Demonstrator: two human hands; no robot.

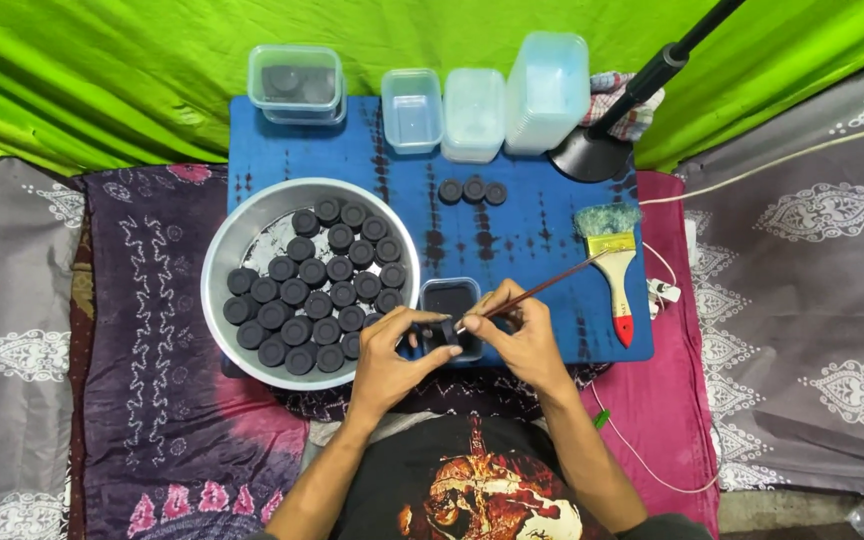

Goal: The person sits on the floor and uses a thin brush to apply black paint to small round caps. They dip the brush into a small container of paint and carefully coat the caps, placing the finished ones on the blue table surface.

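- Small black piece (439, 331): I hold it pinched in my left hand (384, 362), just over the near edge of the blue board (532, 250) and right in front of the little square tub of black liquid (449, 297). It is partly hidden by my fingers, so I cannot tell its exact shape.
- Blue board: flat, mottled with dark dye streaks, laid across patterned cloths; the whole set-up rests on it.
- Round metal pan (242, 235): shiny, shallow, packed with matte black round caps (317, 285), many touching. If my left elbow nudges its rim, I judge they could shift and rub together.
- Clear plastic boxes (472, 105): smooth, rectangular, lined along the far edge, well apart from my hands.
- Flat paintbrush (615, 262): pale bristles, wooden handle with a red tip, lying to my right.
- Square tub: its black liquid sits close to my knuckles; a bump could spill it, I think.
- Thin brush (542, 288): a slim brown stick gripped in my right hand (524, 340), tip touching the piece. Both hands are closed and nearly meet; a slip could smear my fingers.
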